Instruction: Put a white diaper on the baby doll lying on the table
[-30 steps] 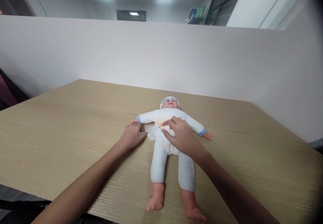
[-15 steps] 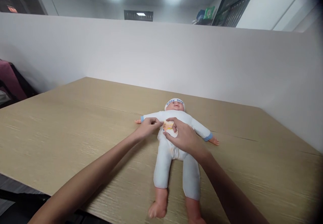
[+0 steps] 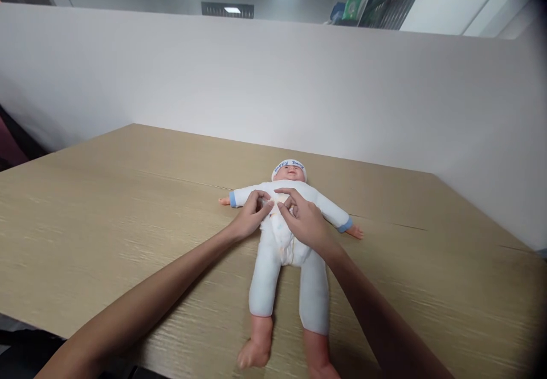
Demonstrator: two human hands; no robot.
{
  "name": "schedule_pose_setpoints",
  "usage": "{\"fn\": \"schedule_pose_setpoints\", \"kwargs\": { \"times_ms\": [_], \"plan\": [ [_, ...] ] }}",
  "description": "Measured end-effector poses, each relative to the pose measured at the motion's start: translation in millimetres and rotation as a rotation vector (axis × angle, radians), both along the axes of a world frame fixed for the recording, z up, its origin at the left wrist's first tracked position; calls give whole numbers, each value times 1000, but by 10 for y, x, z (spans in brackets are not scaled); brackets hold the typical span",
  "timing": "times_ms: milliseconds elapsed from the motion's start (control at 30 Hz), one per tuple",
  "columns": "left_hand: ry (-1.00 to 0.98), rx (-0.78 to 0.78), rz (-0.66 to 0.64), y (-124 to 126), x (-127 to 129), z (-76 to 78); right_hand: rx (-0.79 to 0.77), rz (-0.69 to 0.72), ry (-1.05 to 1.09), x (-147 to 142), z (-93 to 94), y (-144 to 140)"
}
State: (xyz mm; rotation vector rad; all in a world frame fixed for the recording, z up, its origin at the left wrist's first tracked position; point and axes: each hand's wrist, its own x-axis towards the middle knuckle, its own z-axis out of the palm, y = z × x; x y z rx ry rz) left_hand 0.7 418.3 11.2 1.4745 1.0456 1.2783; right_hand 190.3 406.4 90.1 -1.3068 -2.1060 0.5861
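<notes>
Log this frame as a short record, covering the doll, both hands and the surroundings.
Doll: doll face up, arms spread
Wearing: white cap with blue lettering, diaper
Left hand: left hand, fingers at the diaper's upper front; grip unclear
Right hand: right hand beside it, over the belly; grip unclear
Surface: wooden table
Behind: pale wall

Your left arm (image 3: 141,305) and right arm (image 3: 378,305) are slanting up from the frame's bottom edge. Near the centre, your left hand (image 3: 248,216) and right hand (image 3: 308,222) are facing each other, both curling inward.
</notes>
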Motion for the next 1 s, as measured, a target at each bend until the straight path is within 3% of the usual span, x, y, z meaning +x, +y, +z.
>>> {"fn": "schedule_pose_setpoints", "kwargs": {
  "times_ms": [200, 500, 633, 700, 767, 833, 900, 967, 1000],
  "plan": [
    [-6, -25, -51, 39, 10, -34, 25, -32, 53, -3, -52, 54],
    [-42, -17, -39, 61, 35, -46, 114, -70, -88, 12, -110, 114],
    [-23, -38, 144, -8, 54, -22, 205, -66, 12, -3, -104, 73],
    [-1, -4, 270, -160, 58, 61, 296, -68, 67, 9, -64, -63],
    [83, 110, 308, -414, 51, 195, 364, -55, 114, 60, -19, -302],
    [257, 276, 198, -733, 36, 341, 334, 11, 161, 160, -4, -612],
    [502, 395, -52, -1039, 21, 442, 190, 121, 180, 307, -47, -918],
    [740, 439, -264, -1259, 15, 461, 60, 186, 107, 476, -148, -1142],
    [827, 437, -309, -1321, 16, 440, 30, 191, 59, 556, -211, -1206]
  ]
}}
